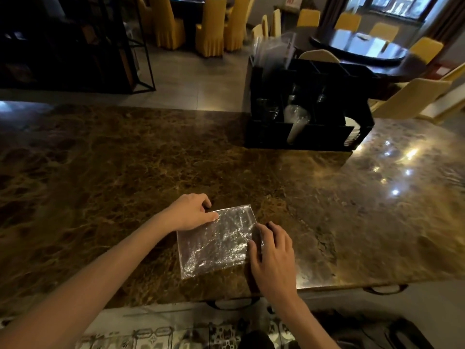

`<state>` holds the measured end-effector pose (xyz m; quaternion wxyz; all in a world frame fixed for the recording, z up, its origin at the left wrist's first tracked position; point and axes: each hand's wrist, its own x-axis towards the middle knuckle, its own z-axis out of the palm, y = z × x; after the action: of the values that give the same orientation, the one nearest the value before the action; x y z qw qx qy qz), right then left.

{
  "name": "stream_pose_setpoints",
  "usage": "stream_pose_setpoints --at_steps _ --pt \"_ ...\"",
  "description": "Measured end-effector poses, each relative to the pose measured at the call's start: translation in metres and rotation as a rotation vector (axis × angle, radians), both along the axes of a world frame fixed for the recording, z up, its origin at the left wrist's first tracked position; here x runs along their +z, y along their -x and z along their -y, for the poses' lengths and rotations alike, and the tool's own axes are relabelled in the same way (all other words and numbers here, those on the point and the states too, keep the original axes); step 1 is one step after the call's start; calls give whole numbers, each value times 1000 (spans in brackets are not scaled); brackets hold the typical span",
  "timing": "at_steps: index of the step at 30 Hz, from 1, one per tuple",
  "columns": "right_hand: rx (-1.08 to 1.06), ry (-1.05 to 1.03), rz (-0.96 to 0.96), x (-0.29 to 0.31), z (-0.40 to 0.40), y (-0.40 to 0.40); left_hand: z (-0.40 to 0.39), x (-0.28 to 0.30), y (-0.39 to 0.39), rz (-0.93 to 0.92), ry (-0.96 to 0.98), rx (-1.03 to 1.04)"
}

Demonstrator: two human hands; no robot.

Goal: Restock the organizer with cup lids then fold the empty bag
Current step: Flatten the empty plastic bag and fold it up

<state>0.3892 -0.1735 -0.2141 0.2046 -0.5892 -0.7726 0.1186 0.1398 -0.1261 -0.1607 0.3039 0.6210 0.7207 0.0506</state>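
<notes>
A clear plastic bag (pixel 216 241) lies flat and folded into a rectangle on the brown marble counter (pixel 125 159), near its front edge. My left hand (pixel 191 212) rests on the bag's far left corner, thumb on the plastic and fingers curled. My right hand (pixel 271 255) grips the bag's right edge, fingers bent over it. The black organizer (pixel 307 107) stands at the far right of the counter, holding clear cups (pixel 295 119), white lids (pixel 352 132) at its right end, and straws (pixel 274 49) sticking up at the back.
Yellow covered chairs (pixel 211 28) and a dark round table (pixel 362 49) stand beyond the counter. A black metal shelf (pixel 75 46) is at the far left. The counter's front edge runs just below the bag, with drawer handles (pixel 385 289) under it.
</notes>
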Motion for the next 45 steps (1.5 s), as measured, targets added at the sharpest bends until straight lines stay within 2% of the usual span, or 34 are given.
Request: stream_pose_setpoints --at_steps 6,11,14,19,21,24,30,34,38,45 --pt "-10 -85 -12 -1 1 0 1 15 7 205 124 -36" --pt "-32 -8 -174 4 4 -1 17 16 6 435 64 20" --pt "-93 124 -416 11 11 -4 29 16 4 566 -21 78" --pt "-232 493 -1117 29 25 3 48 18 -5 823 -138 228" --pt "-278 624 -1267 34 28 5 53 20 -12 959 -125 283" --pt "-290 701 -1235 40 36 2 57 17 -26 1085 -158 372" --pt "-368 595 -1240 47 48 -23 64 7 -53 1174 -87 406" --pt "-375 550 -1253 45 50 -49 72 4 -72 1112 -55 301" --pt "-416 521 -1261 37 54 -80 78 5 -98 1016 -52 267" --pt "-544 508 -1352 23 75 -154 77 5 -169 963 33 214"
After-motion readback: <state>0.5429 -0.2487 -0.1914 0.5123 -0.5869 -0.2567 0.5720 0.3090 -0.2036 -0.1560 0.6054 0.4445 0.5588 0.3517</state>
